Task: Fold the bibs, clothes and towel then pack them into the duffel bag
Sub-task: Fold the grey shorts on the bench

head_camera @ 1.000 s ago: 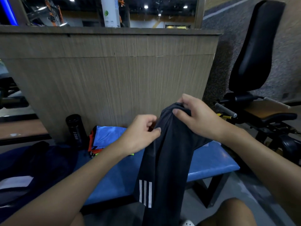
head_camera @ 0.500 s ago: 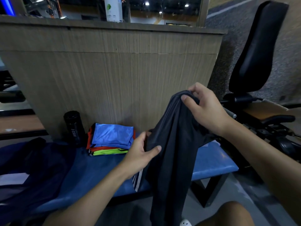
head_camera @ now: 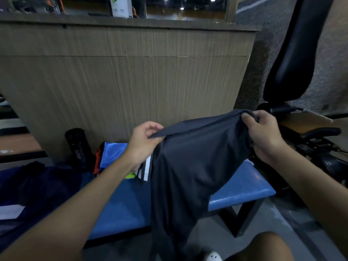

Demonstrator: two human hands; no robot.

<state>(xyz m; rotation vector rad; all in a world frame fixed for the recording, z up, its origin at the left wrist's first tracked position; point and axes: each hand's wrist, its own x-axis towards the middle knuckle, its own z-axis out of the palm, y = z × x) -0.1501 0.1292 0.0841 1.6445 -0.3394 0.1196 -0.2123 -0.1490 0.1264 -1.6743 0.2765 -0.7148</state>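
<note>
Dark garment [head_camera: 188, 166]: it is held up in front of the bench, its top edge stretched between both hands and the rest left hanging towards the floor. White stripes are seen below the left wrist. It is judged to be only at the start of its fold.
Left hand [head_camera: 145, 140]: one end of the top edge is pinched between thumb and curled fingers.
Right hand [head_camera: 263, 132]: the other end, bunched, is gripped with the fingers curled round it.
Blue bench [head_camera: 244, 187]: a bare stretch is seen behind the hanging cloth, where the fold could be laid.
Navy heap [head_camera: 37, 185]: a dark mass with a white patch lies at the bench's left end. Whether it is the duffel bag, more clothing or both cannot be told, and no towel is made out. Nothing is seen to be packed.
Folded stack [head_camera: 113, 153]: blue is on top, with orange and yellow-green edges beneath. It lies at the back of the bench, partly hidden by the left wrist. These are taken to be the bibs, already folded but still unpacked.
Black bottle [head_camera: 79, 146]: it stands upright just left of the stack.
Wooden partition [head_camera: 131, 81]: the bench is backed by it.
</note>
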